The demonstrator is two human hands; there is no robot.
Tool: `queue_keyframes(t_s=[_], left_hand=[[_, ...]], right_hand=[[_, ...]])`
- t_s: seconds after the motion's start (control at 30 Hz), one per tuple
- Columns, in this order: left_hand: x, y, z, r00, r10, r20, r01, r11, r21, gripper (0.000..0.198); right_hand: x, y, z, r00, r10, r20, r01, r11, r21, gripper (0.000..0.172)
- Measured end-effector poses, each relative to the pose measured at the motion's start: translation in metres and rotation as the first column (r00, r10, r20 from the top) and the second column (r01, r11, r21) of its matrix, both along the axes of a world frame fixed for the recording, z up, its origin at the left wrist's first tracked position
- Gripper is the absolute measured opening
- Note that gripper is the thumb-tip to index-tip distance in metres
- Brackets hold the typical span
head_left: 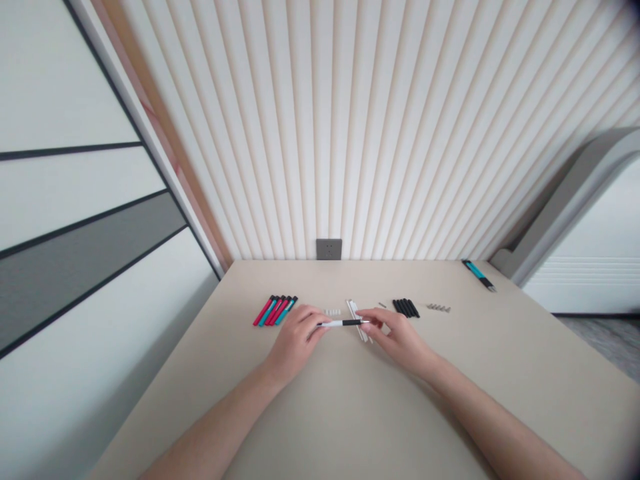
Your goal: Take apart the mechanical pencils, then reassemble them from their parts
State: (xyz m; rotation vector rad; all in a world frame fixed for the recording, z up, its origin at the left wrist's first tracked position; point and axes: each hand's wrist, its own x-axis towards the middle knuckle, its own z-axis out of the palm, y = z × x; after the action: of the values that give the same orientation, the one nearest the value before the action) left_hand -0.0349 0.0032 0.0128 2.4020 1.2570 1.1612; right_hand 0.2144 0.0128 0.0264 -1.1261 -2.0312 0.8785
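Note:
A slim white pen with a black grip section (pixel 345 323) lies level between my two hands. My left hand (pixel 299 331) pinches its dark left end. The fingers of my right hand (pixel 393 331) close round its pointed right end. Beneath the pen and beside my right fingers are several thin white sticks (pixel 363 333). Small clear pieces (pixel 333 312) sit in a row behind the pen. Left of my left hand are several red and teal pen barrels with black ends (pixel 271 311).
Right of my right hand are several black tubes (pixel 406 307) and a row of small springs (pixel 439 308). Blue-and-black pens (pixel 479 275) lie at the beige table's (pixel 310 427) back right corner. A dark socket (pixel 329 249) is on the ribbed wall.

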Motion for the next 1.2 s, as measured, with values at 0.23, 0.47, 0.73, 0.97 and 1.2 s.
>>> queue_keyframes(t_s=[0.23,0.47,0.73,0.97,1.2], left_hand=[[0.0,0.0,0.001,1.0,0.002,-0.009,-0.002,1.0,0.003,0.011],[0.0,-0.002,0.009,0.992,0.002,-0.126,0.004,0.999,0.047,0.013],[-0.001,0.002,0.011,0.945,0.289,0.152,-0.287,0.957,-0.038,0.042],[0.011,-0.001,0.009,0.744,0.284,0.605,-0.027,0.917,-0.398,0.049],[0.018,-0.004,0.014,0.642,0.284,0.712,0.117,0.882,-0.457,0.038]], right_hand=[[0.004,0.0,0.003,0.998,0.018,0.055,-0.026,0.989,0.148,0.026],[0.003,-0.004,0.01,0.982,0.06,0.182,-0.092,0.981,0.173,0.038],[-0.014,-0.013,-0.001,0.999,0.022,0.029,-0.019,0.997,-0.074,0.04],[-0.028,-0.025,-0.007,0.998,0.066,0.021,-0.063,0.988,-0.143,0.036],[-0.034,-0.035,-0.007,0.988,0.153,0.018,-0.148,0.974,-0.172,0.034]])
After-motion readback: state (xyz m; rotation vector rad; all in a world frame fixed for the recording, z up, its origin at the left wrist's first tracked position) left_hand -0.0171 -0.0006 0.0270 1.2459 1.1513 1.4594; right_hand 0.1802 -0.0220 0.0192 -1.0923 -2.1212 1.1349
